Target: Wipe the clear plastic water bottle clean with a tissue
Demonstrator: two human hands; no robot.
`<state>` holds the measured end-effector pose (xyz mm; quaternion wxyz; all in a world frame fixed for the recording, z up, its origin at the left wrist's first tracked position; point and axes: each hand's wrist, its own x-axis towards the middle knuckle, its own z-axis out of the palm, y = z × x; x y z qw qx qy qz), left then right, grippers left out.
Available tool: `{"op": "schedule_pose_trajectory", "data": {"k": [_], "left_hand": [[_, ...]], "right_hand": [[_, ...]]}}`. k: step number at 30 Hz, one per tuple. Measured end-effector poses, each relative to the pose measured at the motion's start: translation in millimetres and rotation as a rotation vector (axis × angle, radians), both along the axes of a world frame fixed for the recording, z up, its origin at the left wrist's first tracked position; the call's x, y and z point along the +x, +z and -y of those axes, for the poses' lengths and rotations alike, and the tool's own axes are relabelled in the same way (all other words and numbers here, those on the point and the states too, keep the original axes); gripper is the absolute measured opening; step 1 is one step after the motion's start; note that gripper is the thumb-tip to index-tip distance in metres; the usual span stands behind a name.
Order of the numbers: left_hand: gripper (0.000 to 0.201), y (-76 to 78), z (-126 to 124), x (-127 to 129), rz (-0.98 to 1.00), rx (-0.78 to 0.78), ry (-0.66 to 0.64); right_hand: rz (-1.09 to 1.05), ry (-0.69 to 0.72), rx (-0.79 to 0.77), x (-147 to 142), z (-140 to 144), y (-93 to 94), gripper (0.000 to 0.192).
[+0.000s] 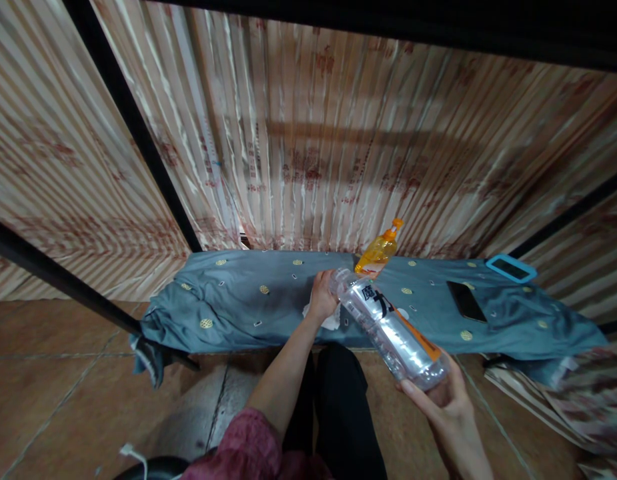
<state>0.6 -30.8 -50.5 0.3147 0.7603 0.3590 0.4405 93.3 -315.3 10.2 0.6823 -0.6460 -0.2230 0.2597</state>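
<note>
My right hand grips the base of a clear plastic bottle with a black and orange label, held tilted with its neck pointing away from me. My left hand is closed around the bottle's neck, where the cap sits. A crumpled white tissue lies just under that hand on the blue-grey sheet. Behind the clear bottle stands an orange bottle with an orange cap.
A black phone and a second phone in a blue case lie on the sheet at right. Striped curtains hang behind and beside the sheet. Brown floor tiles lie below, with my dark trousers between.
</note>
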Motion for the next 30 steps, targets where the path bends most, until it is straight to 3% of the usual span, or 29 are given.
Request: {"op": "schedule_pose_trajectory", "data": {"k": [30], "left_hand": [[0.032, -2.8, -1.1, 1.5, 0.008, 0.014, 0.018]], "right_hand": [[0.043, 0.026, -0.015, 5.7, 3.7, -7.2, 0.099]]}}
